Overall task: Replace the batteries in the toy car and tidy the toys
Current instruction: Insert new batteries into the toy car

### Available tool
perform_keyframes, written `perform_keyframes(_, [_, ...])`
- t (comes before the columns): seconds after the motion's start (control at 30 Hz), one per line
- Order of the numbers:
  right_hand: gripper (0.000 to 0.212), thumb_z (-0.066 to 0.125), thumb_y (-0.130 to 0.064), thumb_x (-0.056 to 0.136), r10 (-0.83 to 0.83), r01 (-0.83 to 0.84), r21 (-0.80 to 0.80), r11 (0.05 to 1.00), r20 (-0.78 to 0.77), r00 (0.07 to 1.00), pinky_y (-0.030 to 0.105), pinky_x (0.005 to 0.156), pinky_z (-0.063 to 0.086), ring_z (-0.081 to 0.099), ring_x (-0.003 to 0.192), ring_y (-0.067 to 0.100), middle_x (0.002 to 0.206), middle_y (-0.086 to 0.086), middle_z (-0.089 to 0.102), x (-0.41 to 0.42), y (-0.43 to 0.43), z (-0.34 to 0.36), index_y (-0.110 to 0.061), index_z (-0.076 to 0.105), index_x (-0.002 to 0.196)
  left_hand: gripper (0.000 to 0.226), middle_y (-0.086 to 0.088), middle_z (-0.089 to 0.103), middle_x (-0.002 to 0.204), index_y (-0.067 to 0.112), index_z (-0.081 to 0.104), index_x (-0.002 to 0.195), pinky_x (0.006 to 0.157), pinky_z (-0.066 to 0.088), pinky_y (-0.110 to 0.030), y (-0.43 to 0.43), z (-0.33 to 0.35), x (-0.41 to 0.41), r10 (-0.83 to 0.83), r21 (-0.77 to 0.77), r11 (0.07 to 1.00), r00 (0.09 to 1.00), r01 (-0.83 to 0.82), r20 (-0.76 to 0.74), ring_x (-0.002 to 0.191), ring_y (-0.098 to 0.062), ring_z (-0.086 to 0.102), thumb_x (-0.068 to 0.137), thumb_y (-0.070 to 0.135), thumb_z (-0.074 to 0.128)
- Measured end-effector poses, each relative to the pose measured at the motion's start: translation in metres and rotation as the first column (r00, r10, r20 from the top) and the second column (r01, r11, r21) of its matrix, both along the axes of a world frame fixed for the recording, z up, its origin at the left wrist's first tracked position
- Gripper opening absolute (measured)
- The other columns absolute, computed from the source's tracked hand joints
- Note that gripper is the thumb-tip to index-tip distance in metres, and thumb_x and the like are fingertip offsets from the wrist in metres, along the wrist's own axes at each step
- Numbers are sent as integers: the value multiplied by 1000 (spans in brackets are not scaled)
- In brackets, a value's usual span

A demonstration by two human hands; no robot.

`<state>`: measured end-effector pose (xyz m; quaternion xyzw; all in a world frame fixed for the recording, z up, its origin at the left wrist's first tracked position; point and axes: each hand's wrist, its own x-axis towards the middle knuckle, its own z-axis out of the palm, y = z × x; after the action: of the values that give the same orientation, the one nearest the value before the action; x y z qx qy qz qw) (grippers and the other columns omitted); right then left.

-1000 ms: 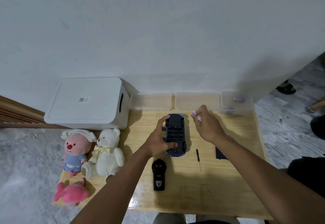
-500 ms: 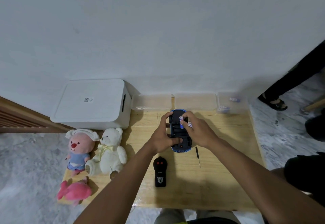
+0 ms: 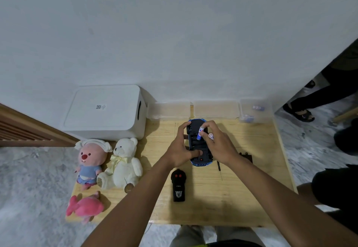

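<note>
A blue toy car [image 3: 197, 162] lies upside down on the wooden table [image 3: 242, 198], its black battery bay facing up. My left hand [image 3: 179, 149] grips the car's left side, thumb pressed on the underside. My right hand [image 3: 218, 143] is over the bay and pinches a blue-and-white battery [image 3: 200, 130], with a second battery [image 3: 210, 136] held between its fingers. The black battery cover [image 3: 247, 156] lies to the right, beside a thin screwdriver [image 3: 219, 170].
A black remote control [image 3: 178, 185] lies in front of the car. Three plush toys sit at the table's left: pink-faced doll [image 3: 89, 161], white bear [image 3: 123, 164], pink fish [image 3: 85, 207]. A white storage box [image 3: 104, 111] and clear containers [image 3: 253, 111] line the wall. Another person's legs stand at right.
My right hand came from the back right with the batteries to over the car's open bay. The left hand kept its hold on the car.
</note>
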<state>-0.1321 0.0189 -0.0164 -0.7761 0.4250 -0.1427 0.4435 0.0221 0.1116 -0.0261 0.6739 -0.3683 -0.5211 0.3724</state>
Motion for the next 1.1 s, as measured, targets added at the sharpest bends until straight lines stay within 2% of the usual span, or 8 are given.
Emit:
perform_keyframes(0.1, [3, 51, -35, 103, -40, 40, -9, 999, 54, 998, 25, 46, 33, 42, 43, 8, 57, -11, 56, -3, 6, 0, -34, 48, 103, 103, -5, 53, 131, 49, 21, 150, 85, 62, -35, 2, 0, 0, 4, -6, 1000, 1000, -4, -9, 104, -25, 72, 80, 4, 82])
perform_keyframes(0.2, [2, 51, -33, 103, -75, 76, -6, 997, 92, 993, 21, 44, 32, 42, 42, 6, 51, -10, 51, -6, 10, 0, -33, 50, 106, 103, -3, 54, 128, 48, 21, 151, 87, 62, -37, 4, 1, 0, 0, -4, 1000, 1000, 0, -19, 99, -24, 74, 81, 3, 82])
perform_keyframes(0.37, [4, 51, -33, 103, -67, 69, -18, 997, 89, 994, 24, 48, 38, 47, 47, 7, 61, -8, 56, -3, 13, 4, -34, 50, 107, 104, -4, 55, 128, 47, 21, 151, 93, 61, -44, 7, 1, 0, -20, 8, 1000, 1000, 20, 1, 97, -25, 74, 80, 5, 83])
perform_keyframes(0.5, [7, 51, -31, 104, -53, 54, -10, 998, 87, 995, 25, 56, 51, 63, 67, 6, 87, -15, 65, 4, 12, 8, -37, 50, 107, 104, -3, 56, 126, 45, 20, 151, 96, 60, -45, 9, 1, -1, -41, 12, 999, 999, 41, -3, 107, -26, 71, 79, 6, 83])
perform_keyframes(0.63, [4, 51, -35, 103, -44, 44, -3, 999, 79, 996, 18, 49, 46, 62, 63, 4, 82, -10, 67, 3, 10, 7, -37, 50, 107, 104, 1, 55, 126, 45, 20, 151, 92, 61, -39, 12, -1, 0, -8, 13, 1000, 1000, 9, -24, 117, -30, 64, 79, 6, 83])
perform_keyframes(0.83, [9, 54, -45, 98, -21, 13, -123, 992, -61, 998, 38, 53, 46, 51, 53, 22, 59, 3, 54, -7, 6, -6, -41, 52, 107, 99, 8, 53, 123, 48, 22, 147, 87, 61, -35, 15, -1, 4, 38, 7, 999, 998, -38, -57, 117, -29, 64, 82, 2, 81])
perform_keyframes(1.0, [23, 62, -50, 91, -98, 51, -267, 962, -167, 981, 36, 64, 52, 61, 75, 21, 81, -2, 67, -9, 8, -11, -40, 62, 111, 103, 2, 52, 126, 48, 20, 150, 92, 61, -45, 15, -1, 7, 40, 9, 999, 999, -40, -32, 110, -29, 69, 81, 3, 82])
perform_keyframes(1.1, [24, 69, -48, 88, -176, 132, -286, 949, -134, 975, 32, 61, 50, 59, 72, 18, 80, -5, 66, -5, 12, -10, -38, 65, 110, 104, 0, 53, 126, 46, 20, 151, 90, 62, -40, 14, 1, 9, 29, 4, 1000, 999, -29, -14, 111, -30, 68, 80, 1, 81])
